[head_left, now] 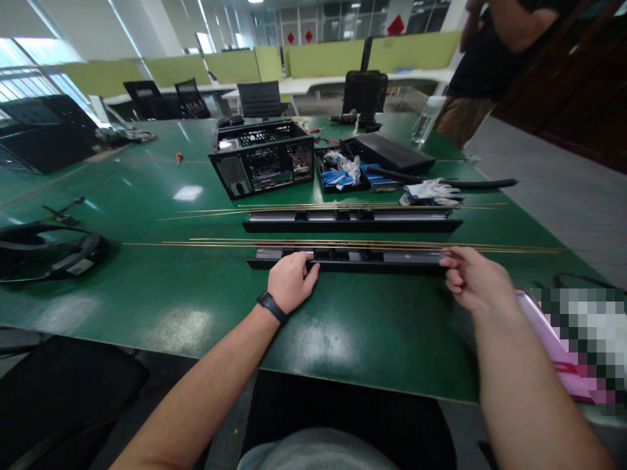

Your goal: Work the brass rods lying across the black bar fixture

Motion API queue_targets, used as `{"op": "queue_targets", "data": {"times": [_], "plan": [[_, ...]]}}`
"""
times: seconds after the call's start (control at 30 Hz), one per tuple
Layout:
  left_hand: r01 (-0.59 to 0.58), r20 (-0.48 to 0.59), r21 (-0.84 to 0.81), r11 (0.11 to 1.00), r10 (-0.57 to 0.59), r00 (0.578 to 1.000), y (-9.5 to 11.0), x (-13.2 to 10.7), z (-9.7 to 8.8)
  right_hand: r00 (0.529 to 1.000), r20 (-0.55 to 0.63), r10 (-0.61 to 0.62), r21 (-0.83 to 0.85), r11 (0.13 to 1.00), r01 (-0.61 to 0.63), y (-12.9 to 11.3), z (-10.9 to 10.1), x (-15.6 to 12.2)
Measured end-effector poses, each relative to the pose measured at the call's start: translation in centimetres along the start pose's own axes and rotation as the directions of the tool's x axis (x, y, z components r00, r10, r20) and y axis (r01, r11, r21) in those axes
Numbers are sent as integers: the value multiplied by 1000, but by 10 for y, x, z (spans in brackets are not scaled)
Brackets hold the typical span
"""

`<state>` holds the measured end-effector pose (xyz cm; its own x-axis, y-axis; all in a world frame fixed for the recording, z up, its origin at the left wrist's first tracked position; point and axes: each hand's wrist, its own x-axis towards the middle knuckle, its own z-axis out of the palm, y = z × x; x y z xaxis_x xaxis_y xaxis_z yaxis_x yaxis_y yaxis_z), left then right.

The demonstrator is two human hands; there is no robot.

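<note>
Two long black rails lie across the green table, the near rail [382, 266] in front of the far rail [353, 226]. Thin brass-coloured rods [220, 245] run lengthwise over the near one and stick out past both its ends. My left hand [292, 281], wearing a dark wristband, grips the near rail left of its middle, fingers over the top and thumb on the front side. At the right end, my right hand [474, 277] is closed in a pinch at the rods; its fingertips partly hide what they hold. More rods [294, 207] lie along the far rail.
Behind the rails stand an open computer case [264, 163] and a tray of blue-white gloves [343, 173]. Another glove [431, 191] and a black tube [465, 183] lie to the right. A black headset [53, 251] sits left, a pink item [548, 333] right. A person [482, 72] stands beyond.
</note>
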<state>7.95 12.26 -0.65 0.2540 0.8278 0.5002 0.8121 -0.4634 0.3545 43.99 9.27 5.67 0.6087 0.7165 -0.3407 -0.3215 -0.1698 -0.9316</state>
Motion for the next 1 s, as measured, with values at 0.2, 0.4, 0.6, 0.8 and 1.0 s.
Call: {"op": "queue_targets", "data": {"times": [0.2,0.4,0.6,0.8,1.0], "plan": [[0,-9,-3,1000,0,1000,0,0,1,977,195,88,-37,996,-82,6,8,-6],[-8,-6,-7,1000,8,1000,0,0,1,955,258,147,-75,988,-131,7,11,-8],[4,9,0,1000,-4,1000,0,0,0,972,207,115,-50,993,-107,11,10,-3],[-2,7,-6,1000,2,1000,0,-1,0,979,194,60,-41,998,-53,15,7,2],[-9,-7,-1,1000,9,1000,1,-1,0,968,244,52,-39,998,-44,17,9,-1]]}}
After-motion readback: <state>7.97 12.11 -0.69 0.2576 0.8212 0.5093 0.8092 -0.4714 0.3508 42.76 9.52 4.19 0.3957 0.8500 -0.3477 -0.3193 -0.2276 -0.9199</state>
